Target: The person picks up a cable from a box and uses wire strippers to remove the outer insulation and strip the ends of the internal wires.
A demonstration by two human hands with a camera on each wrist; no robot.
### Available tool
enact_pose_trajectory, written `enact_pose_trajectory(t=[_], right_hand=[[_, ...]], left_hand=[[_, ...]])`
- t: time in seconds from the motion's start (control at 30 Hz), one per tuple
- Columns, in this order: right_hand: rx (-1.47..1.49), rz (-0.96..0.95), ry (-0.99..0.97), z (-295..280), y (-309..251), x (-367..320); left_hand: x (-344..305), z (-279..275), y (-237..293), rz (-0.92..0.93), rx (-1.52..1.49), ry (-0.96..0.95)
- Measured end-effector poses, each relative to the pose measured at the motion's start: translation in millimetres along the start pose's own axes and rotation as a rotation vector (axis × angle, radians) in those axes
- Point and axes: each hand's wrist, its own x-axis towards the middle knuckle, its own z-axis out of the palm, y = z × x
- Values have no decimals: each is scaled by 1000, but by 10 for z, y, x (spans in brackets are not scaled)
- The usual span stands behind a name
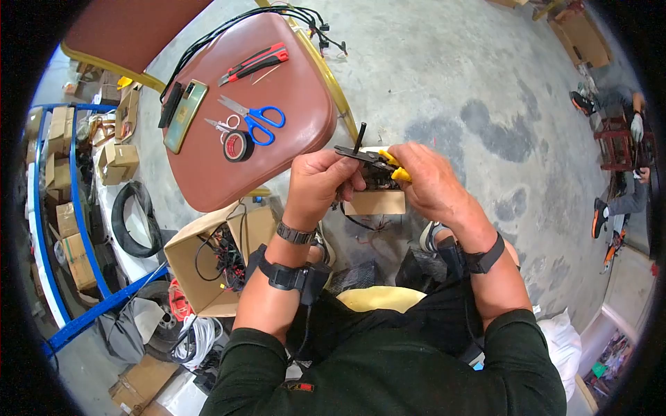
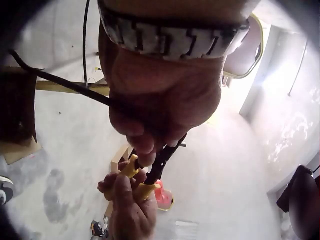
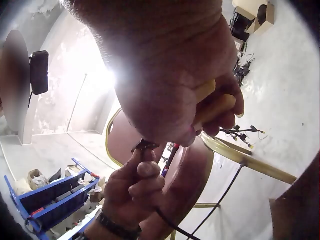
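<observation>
Black part [image 1: 357, 154] is held mid-air over the floor, just off the chair [image 1: 305, 104] edge, with left hand [image 1: 320, 182] fingers pinching its flat body. It looks small, light and stiff, with a thin wire trailing; grip the body, not the wire. Right hand [image 1: 430, 184] fingers are clenched on yellow-handled pliers [image 1: 395, 168], tips at the part. On the chair seat: scissors [image 1: 258, 118], tape [image 1: 238, 145], phone [image 1: 184, 114], knife [image 1: 253, 64]. Box [image 1: 191, 260] of wires below.

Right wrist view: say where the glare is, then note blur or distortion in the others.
Right wrist view: white glare blooms beside the right hand, washing out the background. Left wrist view: the left hand is close and soft, bright background blown out. Head view: fisheye, black corners, sharp on the pliers and black part.
</observation>
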Motion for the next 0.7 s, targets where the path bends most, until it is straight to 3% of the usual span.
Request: enact_pose_trajectory(t=[0.4,0.47,0.7], right_hand=[[-29,97,-67,43,32,-56],[-60,67,-33,39,44,-59],[-119,-70,144,-7,49,8]], left_hand=[[-21,201,-85,110,222,203],[-15,210,-108,165,313,216],[-2,239,-139,308,146,167]])
